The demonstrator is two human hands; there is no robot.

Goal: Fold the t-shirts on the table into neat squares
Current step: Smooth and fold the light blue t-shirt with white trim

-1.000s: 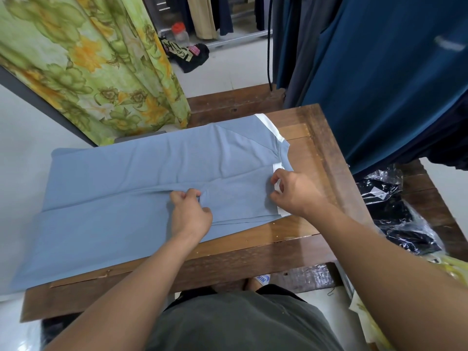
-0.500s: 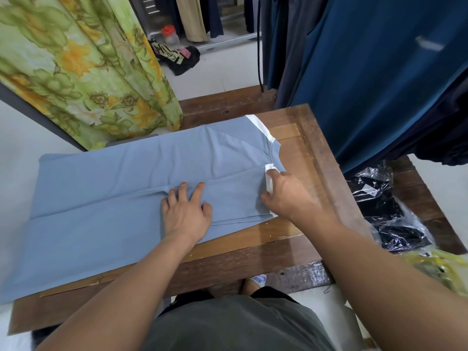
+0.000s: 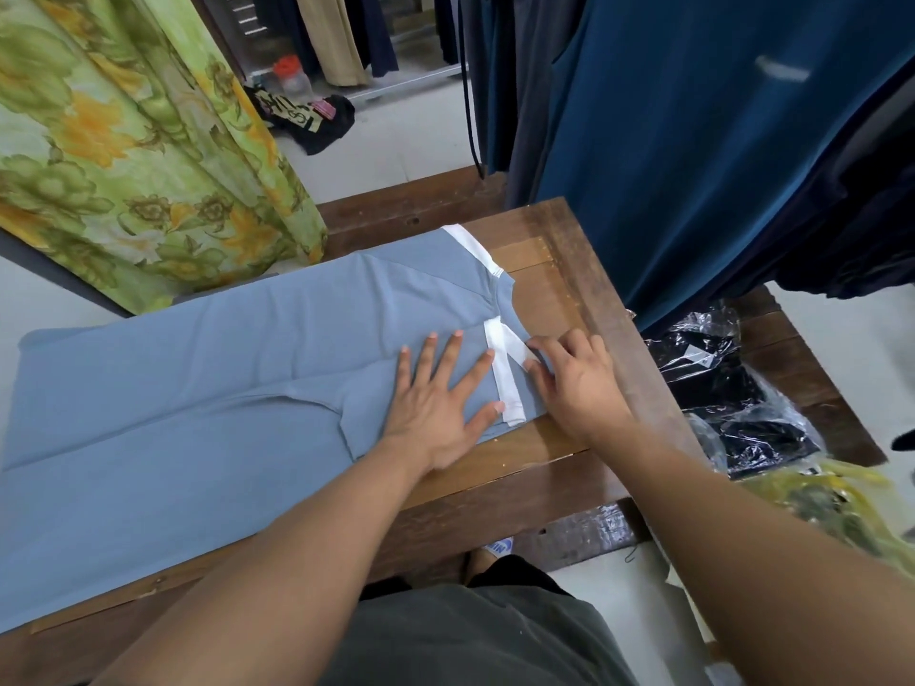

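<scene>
A light blue t-shirt (image 3: 198, 388) with white trim lies spread along the wooden table (image 3: 559, 269), its collar end at the right. A sleeve is folded in over the body, its white cuff (image 3: 505, 373) showing. My left hand (image 3: 440, 403) presses flat on that folded sleeve with fingers spread straight. My right hand (image 3: 574, 383) sits just right of the cuff, fingertips bent down onto the shirt's edge beside the white band; whether it pinches cloth is unclear.
Dark blue garments (image 3: 693, 141) hang close over the table's right side. A floral green curtain (image 3: 124, 141) hangs at the back left. Plastic-wrapped dark clothes (image 3: 728, 388) lie on a lower wooden surface to the right. The shirt's left end overhangs the table.
My left hand went from gripping the fabric to lying flat and slid right onto the folded sleeve. The white cuff now lies folded over the shirt, with my right hand beside it.
</scene>
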